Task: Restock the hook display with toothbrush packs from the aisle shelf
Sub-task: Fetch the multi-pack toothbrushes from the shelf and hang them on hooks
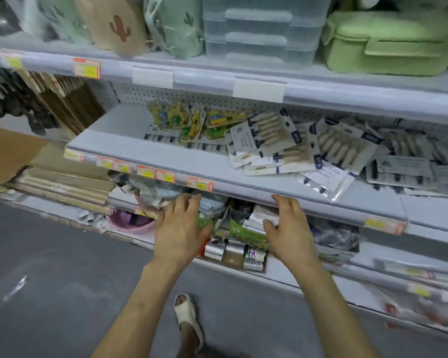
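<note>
Several toothbrush packs (pixel 290 151) with wooden handles on white cards lie in a loose pile on the grey aisle shelf (pixel 145 148), right of the middle. Colourful yellow-green children's packs (pixel 189 120) lie behind them by the pegboard back wall. My left hand (pixel 181 228) and my right hand (pixel 290 226) are stretched forward below the shelf's front edge, fingers relaxed and holding nothing. Both hands are in front of the lower shelf's goods, apart from the toothbrush packs. No hook display is in view.
The upper shelf holds clear plastic boxes (pixel 261 29), a green lunch box (pixel 391 42) and cactus-print bags (pixel 114 24). Foil-wrapped items (pixel 230 251) and a pink bowl (pixel 132 223) fill the lower shelf. Cardboard (pixel 8 153) lies at left. My sandalled foot (pixel 188 319) stands on the grey floor.
</note>
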Demonstrator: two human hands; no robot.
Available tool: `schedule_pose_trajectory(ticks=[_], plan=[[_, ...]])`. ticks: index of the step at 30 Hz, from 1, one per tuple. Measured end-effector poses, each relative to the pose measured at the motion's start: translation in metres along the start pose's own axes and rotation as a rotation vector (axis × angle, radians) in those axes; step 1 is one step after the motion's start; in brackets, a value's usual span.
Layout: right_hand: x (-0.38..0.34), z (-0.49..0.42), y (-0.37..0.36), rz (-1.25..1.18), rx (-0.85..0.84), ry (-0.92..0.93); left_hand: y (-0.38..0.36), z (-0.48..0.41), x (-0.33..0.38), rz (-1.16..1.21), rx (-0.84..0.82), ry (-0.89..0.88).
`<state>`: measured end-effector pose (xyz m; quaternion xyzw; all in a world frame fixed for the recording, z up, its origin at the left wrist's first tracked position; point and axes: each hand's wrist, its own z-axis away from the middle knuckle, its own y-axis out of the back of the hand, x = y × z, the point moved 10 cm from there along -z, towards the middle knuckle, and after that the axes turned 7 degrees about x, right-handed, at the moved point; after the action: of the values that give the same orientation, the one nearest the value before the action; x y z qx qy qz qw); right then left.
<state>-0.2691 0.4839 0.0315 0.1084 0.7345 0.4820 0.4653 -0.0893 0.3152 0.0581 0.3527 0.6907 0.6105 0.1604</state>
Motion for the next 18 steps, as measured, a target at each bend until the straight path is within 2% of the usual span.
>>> schedule_pose_trajectory(ticks=[4,11,14,18], plan=[[0.017,-0.027,-0.016,-0.086,0.058,-0.133,-0.029,-0.049,0.006,0.038,-0.052,-0.108],[0.028,-0.080,-0.040,-0.446,0.244,-0.362,-0.042,-0.106,0.010,0.088,-0.095,-0.230],[0.044,-0.099,-0.046,-0.527,0.317,-0.479,-0.045,-0.116,0.003,0.080,-0.078,-0.231],[0.065,-0.112,-0.066,-0.787,0.363,-0.685,-0.059,-0.110,-0.009,0.089,-0.068,-0.209]])
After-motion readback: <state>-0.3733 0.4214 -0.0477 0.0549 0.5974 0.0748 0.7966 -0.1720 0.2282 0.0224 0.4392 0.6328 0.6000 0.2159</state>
